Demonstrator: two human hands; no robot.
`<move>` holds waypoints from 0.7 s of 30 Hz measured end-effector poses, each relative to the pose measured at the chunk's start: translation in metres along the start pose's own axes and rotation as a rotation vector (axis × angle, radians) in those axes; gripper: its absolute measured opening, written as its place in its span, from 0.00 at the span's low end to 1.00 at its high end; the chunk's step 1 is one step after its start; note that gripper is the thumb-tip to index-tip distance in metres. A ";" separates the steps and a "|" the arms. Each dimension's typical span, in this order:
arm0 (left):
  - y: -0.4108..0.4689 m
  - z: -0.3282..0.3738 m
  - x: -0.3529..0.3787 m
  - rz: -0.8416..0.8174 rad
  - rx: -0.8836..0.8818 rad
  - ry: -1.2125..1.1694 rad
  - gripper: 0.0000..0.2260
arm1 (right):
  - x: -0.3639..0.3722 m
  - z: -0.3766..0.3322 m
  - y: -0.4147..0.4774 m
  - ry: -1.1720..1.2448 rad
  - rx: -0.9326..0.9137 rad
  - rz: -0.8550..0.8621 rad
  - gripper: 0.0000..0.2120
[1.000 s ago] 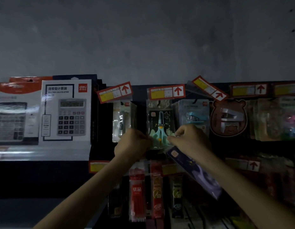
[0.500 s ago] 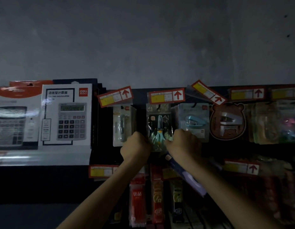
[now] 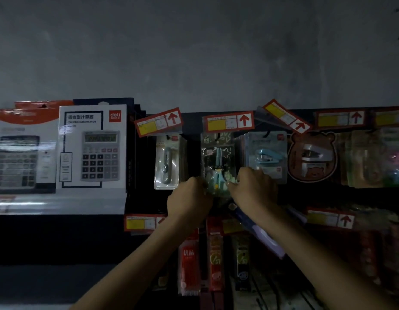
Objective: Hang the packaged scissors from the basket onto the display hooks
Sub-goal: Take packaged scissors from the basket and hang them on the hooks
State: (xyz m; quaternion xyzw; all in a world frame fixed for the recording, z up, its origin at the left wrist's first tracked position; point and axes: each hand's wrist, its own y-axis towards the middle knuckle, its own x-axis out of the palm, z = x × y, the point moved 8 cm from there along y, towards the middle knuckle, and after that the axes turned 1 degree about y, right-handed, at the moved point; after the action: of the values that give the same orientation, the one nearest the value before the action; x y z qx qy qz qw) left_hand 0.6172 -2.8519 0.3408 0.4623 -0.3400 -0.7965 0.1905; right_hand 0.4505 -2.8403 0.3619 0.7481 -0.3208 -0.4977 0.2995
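Observation:
A packaged pair of scissors (image 3: 218, 162), dark card with teal handles, hangs at the middle hook under a red price tag (image 3: 229, 121). My left hand (image 3: 189, 200) pinches the pack's lower left edge. My right hand (image 3: 254, 190) pinches its lower right edge and also holds a second, purple-blue pack (image 3: 259, 231) that slants down under my wrist. The hook itself is hidden behind the tag. The basket is out of view.
Boxed calculators (image 3: 92, 148) stand on the shelf at left. Beside the scissors hang a white clip pack (image 3: 168, 162), a blue stapler pack (image 3: 266, 156) and a bear-shaped stapler pack (image 3: 311, 157). Red pen packs (image 3: 189, 265) hang on the row below.
Both hands have risen slightly and pushed the scissors pack back and up against the display. The pack now hangs straighter under its tag.

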 end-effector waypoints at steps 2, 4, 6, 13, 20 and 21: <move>-0.004 0.010 -0.001 -0.013 0.086 0.030 0.11 | -0.002 0.001 -0.001 0.013 -0.001 0.009 0.13; -0.006 0.018 -0.003 -0.016 0.153 0.089 0.13 | -0.007 0.002 -0.004 0.030 -0.007 0.028 0.14; -0.006 0.024 -0.001 -0.024 0.212 0.120 0.13 | -0.016 0.003 -0.010 0.042 -0.009 0.058 0.14; -0.010 0.034 0.005 -0.096 0.424 0.242 0.17 | -0.047 0.039 -0.031 0.108 0.011 0.101 0.13; -0.015 0.054 0.034 -0.295 0.407 0.350 0.31 | -0.050 0.072 -0.037 0.154 0.031 0.102 0.11; -0.014 0.054 0.039 -0.308 0.383 0.354 0.32 | -0.050 0.076 -0.037 0.157 0.032 0.096 0.11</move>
State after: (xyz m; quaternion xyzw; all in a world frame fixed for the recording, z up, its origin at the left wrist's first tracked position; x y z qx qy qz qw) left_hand 0.5510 -2.8461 0.3257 0.6676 -0.3716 -0.6443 0.0331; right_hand 0.3716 -2.7884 0.3362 0.7732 -0.3399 -0.4176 0.3350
